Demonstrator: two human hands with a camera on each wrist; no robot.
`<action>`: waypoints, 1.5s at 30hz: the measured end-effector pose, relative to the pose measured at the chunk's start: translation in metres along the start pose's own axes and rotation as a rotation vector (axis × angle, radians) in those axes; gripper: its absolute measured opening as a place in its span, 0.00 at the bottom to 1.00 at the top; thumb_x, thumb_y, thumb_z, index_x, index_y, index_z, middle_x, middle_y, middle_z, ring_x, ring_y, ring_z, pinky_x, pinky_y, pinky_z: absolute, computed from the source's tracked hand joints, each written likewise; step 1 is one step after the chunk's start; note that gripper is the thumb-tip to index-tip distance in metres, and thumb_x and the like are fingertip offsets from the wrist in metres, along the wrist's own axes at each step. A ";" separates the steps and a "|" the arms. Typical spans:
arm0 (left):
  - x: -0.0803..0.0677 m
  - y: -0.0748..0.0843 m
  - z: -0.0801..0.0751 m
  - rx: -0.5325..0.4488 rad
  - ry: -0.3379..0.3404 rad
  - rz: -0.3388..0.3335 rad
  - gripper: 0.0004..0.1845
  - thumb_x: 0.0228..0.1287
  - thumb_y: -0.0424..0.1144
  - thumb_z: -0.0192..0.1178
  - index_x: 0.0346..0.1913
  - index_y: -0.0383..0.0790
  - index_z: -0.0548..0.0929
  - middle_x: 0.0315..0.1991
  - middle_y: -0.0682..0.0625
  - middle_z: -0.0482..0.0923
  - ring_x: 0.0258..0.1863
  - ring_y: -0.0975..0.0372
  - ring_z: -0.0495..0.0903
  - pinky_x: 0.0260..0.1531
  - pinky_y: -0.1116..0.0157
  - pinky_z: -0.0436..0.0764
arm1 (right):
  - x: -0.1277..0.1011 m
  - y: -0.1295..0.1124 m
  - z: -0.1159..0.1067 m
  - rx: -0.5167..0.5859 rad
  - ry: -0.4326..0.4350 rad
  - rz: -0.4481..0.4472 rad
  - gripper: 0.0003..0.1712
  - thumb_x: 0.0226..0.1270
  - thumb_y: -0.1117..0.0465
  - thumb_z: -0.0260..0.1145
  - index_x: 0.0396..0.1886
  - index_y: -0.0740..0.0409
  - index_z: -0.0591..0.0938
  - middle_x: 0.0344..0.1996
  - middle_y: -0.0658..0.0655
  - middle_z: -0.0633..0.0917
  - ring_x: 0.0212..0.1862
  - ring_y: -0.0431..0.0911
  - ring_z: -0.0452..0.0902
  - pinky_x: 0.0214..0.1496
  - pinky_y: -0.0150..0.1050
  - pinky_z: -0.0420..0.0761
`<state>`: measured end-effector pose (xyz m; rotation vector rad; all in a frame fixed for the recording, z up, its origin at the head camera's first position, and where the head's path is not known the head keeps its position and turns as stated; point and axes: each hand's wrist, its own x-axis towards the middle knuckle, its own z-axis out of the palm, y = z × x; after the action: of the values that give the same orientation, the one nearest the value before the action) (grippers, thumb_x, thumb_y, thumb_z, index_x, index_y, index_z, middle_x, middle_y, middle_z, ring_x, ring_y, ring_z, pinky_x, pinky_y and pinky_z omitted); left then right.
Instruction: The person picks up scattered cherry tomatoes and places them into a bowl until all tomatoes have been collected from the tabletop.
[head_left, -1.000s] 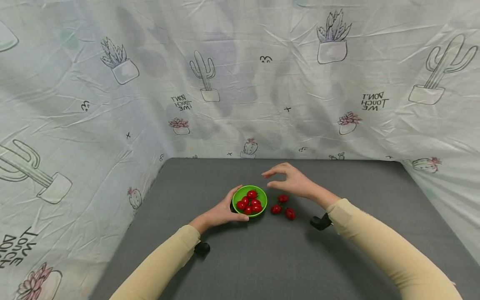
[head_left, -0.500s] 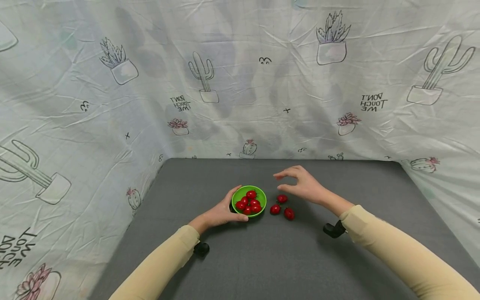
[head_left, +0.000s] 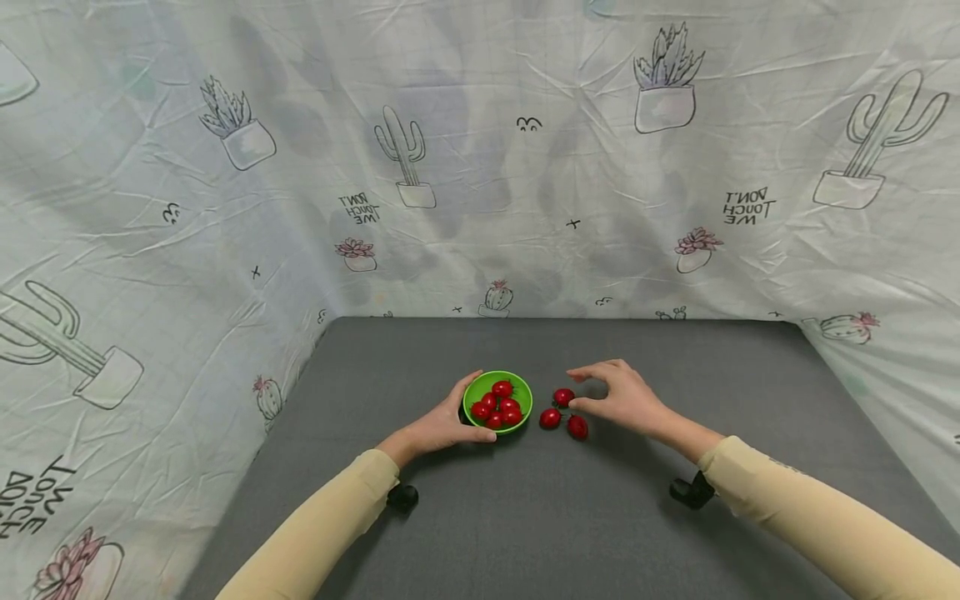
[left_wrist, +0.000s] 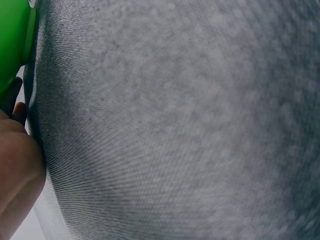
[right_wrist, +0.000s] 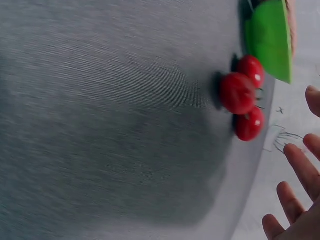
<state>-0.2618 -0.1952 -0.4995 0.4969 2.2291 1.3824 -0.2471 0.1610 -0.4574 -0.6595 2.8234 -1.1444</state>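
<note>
In the head view my left hand holds a small green bowl, its thumb along the near side and its fingers round the far left side. Several red cherry tomatoes lie inside the bowl. Three more tomatoes, among them the near-right one, rest on the table just right of it. Over them hovers my right hand, thumb and fingers spread apart, nothing between them. The right wrist view shows this hand apart from the three tomatoes. Only the bowl's outer side shows in the left wrist view.
A dark grey cloth-covered table lies under everything. White fabric printed with cacti hangs behind it and at both sides. A black wrist camera sits below the right forearm, and another below the left.
My right hand has moved away from the bowl to the right, then lowered toward the loose tomatoes. The left hand and the bowl have stayed in place.
</note>
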 end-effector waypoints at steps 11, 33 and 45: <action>0.000 0.001 -0.002 -0.009 -0.009 0.000 0.58 0.58 0.54 0.76 0.82 0.60 0.46 0.81 0.50 0.48 0.79 0.53 0.51 0.72 0.42 0.55 | -0.025 0.010 0.021 -0.034 0.001 0.057 0.30 0.63 0.46 0.77 0.61 0.54 0.84 0.55 0.53 0.84 0.63 0.59 0.69 0.64 0.67 0.63; -0.004 0.002 0.002 0.001 -0.003 -0.006 0.58 0.58 0.54 0.76 0.83 0.60 0.46 0.80 0.50 0.49 0.78 0.53 0.52 0.72 0.43 0.55 | -0.045 0.006 0.047 -0.046 0.123 0.117 0.29 0.56 0.49 0.82 0.56 0.53 0.85 0.48 0.50 0.85 0.61 0.60 0.71 0.61 0.65 0.65; -0.001 -0.003 0.001 -0.010 -0.013 0.018 0.60 0.59 0.53 0.76 0.84 0.53 0.44 0.81 0.50 0.48 0.78 0.54 0.52 0.73 0.45 0.56 | -0.045 0.005 0.060 -0.084 0.180 0.137 0.30 0.53 0.50 0.83 0.54 0.54 0.83 0.49 0.53 0.84 0.60 0.62 0.71 0.61 0.64 0.65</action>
<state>-0.2601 -0.1959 -0.5020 0.5225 2.2120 1.3946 -0.1973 0.1420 -0.5108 -0.3766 3.0251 -1.1207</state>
